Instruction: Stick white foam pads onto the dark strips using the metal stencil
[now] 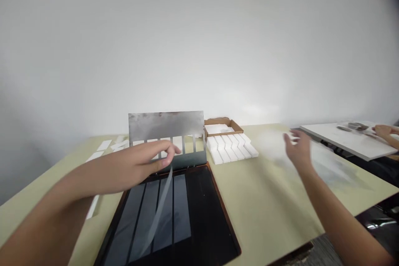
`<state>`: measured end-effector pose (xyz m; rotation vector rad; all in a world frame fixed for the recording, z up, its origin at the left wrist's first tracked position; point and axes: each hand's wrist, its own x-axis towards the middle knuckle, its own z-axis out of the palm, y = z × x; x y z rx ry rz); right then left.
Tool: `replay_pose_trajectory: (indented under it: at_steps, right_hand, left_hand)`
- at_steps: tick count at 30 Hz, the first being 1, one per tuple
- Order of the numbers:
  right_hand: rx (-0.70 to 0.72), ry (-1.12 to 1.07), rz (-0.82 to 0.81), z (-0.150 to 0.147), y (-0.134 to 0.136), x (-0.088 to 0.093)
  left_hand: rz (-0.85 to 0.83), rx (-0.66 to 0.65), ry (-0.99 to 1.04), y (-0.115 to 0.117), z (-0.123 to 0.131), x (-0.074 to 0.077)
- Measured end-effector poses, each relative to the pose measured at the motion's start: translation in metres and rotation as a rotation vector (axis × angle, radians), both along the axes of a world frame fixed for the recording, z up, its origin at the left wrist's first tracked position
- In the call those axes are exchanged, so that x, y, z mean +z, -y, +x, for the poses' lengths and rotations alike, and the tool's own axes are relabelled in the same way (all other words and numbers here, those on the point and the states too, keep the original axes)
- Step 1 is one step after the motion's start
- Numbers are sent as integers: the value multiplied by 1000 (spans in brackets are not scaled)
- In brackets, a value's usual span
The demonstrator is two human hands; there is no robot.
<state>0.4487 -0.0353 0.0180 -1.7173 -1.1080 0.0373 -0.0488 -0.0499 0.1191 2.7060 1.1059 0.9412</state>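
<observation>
**Entry: clear strip held in your left hand above the black tray; right hand open.**

Your left hand (149, 160) had a narrow pinch on a clear film strip (160, 212), which hung down over the black tray (212, 216) and its dark panels, with the fingers just over the slotted steel plate (165, 126). Your right hand (297, 147), blurred, was spread wide above the table (271, 203) and held nothing visible. White bars (232, 149) lay in staggered rows beside a cardboard box (222, 125), and loose white strips (106, 145) lay at the far left. How many strips were placed, you could not tell. At far right, a co-worker's hand (385, 131) rested on a white board (343, 143).
</observation>
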Motion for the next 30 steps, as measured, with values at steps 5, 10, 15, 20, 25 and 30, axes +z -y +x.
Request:
replay_pose_trajectory:
  at_steps: [5,10,15,20,25,30]
  right_hand:
    - [761,44,35,-161,-7,-38]
    - [915,24,89,-247,20,-82]
    - [855,63,52,-243,21,-100]
    - [829,203,40,-226,5,-99]
    - [934,468,21,-210,-1,-98]
    - [1040,631,-50,-208,1,-104]
  left_hand:
    - [-261,94,-187,-14,45,-19]
    - [-208,163,-262,-9,59,-36]
    - [-133,113,-299,4,69,-41]
    - [-34,36,-366,21,76,-37]
    - [35,-75,-524,55,75,-65]
    - [31,-220,-624,85,81,-129]
